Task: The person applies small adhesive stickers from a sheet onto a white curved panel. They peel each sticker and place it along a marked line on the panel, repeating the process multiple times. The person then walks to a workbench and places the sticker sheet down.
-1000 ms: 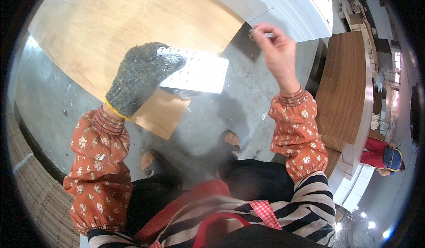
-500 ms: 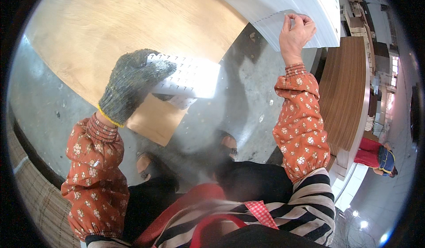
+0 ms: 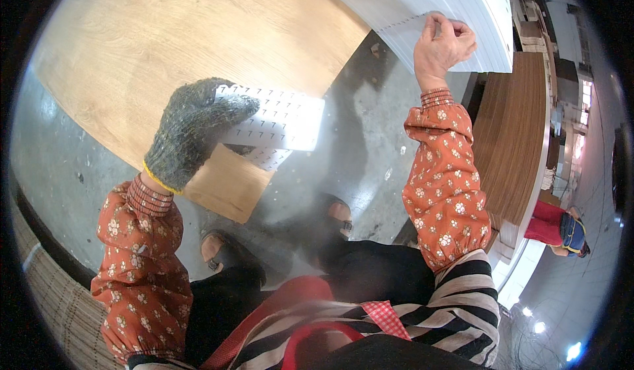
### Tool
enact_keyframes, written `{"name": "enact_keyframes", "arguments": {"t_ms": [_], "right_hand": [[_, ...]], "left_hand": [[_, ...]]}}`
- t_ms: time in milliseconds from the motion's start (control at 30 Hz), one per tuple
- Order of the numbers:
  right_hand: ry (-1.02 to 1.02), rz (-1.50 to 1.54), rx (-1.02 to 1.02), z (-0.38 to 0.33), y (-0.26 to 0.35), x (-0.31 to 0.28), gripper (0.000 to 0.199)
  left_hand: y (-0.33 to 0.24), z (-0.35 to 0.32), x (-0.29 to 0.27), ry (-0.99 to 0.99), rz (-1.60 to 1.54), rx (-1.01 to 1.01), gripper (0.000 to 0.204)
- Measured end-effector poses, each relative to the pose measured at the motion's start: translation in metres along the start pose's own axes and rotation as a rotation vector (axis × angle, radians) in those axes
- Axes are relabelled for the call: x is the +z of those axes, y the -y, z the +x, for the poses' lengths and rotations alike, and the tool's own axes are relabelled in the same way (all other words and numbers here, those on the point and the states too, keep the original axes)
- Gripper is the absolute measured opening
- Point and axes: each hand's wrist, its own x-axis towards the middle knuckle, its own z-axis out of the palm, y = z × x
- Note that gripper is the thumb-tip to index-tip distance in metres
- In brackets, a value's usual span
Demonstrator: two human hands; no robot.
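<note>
My left hand (image 3: pixel 191 126), in a dark grey knitted glove with a yellow hem, is closed on a white sticker sheet (image 3: pixel 284 120) with rows of small printed marks. A second white sheet (image 3: pixel 269 158) shows below it. Under the glove is a flat light-brown piece (image 3: pixel 228 184); whether the hand holds it too is hidden. My bare right hand (image 3: pixel 446 48) is pinched at the white edges of a tall stack of panels (image 3: pixel 396 10), where a slanting row of small dark marks ends. Anything between those fingertips is too small to make out.
A large wood-grain panel (image 3: pixel 198 33) lies at the far left. To the right stands a stack topped with dark brown wood-grain board (image 3: pixel 512 119). Grey concrete floor (image 3: pixel 350 165) lies between. Another person (image 3: pixel 561 230) is at the far right. Woven matting (image 3: pixel 63 304) lies at lower left.
The whole view has shifted slightly. The sticker sheet is tilted a little differently and shows less glare. My right hand stays pinched at the stack's edge.
</note>
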Motion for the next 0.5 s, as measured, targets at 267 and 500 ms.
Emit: {"name": "enact_keyframes", "arguments": {"t_ms": [267, 500], "right_hand": [[-0.002, -0.040, 0.010, -0.0022, 0.0015, 0.0018, 0.005], [-0.108, -0.050, -0.023, -0.0024, 0.0014, 0.0026, 0.007]], "left_hand": [[-0.0004, -0.0023, 0.0020, 0.002, 0.080, -0.018, 0.034], [-0.0048, -0.0019, 0.0044, 0.007, 0.124, 0.010, 0.037]]}}
